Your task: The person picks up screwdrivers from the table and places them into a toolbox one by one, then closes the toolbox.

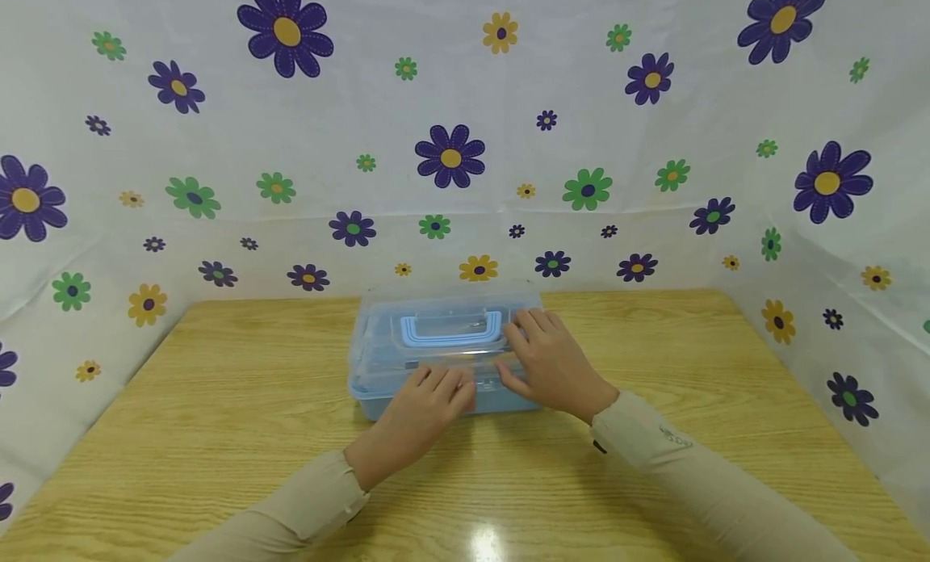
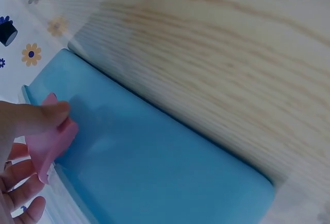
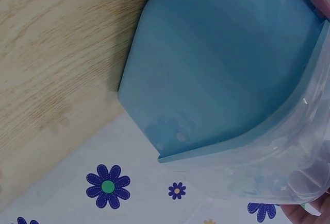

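A light blue plastic storage box (image 1: 378,406) with a clear lid (image 1: 378,320) and a blue carrying handle (image 1: 452,340) sits on the table. At the middle of its front, my left hand (image 1: 425,400) holds a pink latch (image 2: 51,144): the thumb lies on the latch's outer face, and the fingers are bent behind it by the lid. On the lid's right part, my right hand (image 1: 555,364) has bent fingers beside the handle and its thumb near the front edge. In the right wrist view only a few of its fingertips (image 3: 304,214) show at the clear lid.
The wooden table (image 1: 240,384) bears the box near its back edge. Behind it and at both sides hangs a white cloth (image 1: 378,85) printed with purple, green and yellow flowers. Both sleeved forearms reach in from the front.
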`<act>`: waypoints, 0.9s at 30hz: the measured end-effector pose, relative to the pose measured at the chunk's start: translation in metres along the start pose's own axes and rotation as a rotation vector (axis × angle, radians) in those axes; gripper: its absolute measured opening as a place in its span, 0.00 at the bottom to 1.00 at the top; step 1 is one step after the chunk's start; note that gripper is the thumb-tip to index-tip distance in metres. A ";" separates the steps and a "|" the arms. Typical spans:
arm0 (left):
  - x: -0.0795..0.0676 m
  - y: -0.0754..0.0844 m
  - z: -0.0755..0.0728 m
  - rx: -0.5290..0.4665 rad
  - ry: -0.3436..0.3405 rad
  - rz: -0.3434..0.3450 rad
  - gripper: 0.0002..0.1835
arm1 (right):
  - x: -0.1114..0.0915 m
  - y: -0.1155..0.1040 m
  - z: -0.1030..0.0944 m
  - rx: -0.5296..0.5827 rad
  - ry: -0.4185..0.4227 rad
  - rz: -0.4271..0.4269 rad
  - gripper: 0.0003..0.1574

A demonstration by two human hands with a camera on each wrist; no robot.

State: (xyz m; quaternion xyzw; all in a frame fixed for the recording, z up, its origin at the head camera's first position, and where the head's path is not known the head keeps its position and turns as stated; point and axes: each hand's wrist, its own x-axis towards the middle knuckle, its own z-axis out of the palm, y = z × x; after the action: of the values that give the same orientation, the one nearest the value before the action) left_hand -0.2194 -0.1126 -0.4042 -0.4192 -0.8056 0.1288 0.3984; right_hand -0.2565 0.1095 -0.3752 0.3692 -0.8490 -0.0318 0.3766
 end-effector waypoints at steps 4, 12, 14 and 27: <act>0.001 0.002 0.003 0.038 -0.006 -0.002 0.14 | 0.000 0.000 0.001 -0.002 -0.005 0.001 0.24; 0.002 0.004 0.009 0.156 0.054 0.014 0.21 | 0.000 0.001 0.002 0.008 0.016 -0.006 0.22; 0.002 0.004 0.010 0.154 0.055 0.004 0.21 | 0.000 0.001 0.002 0.013 0.022 -0.008 0.22; 0.001 0.004 0.000 -0.159 -0.019 -0.143 0.22 | -0.001 0.003 0.006 0.008 0.042 -0.018 0.22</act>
State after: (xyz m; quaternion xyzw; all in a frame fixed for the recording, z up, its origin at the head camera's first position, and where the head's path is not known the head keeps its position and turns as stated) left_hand -0.2175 -0.1096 -0.4057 -0.3898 -0.8448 0.0397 0.3644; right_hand -0.2617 0.1109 -0.3786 0.3787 -0.8378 -0.0239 0.3925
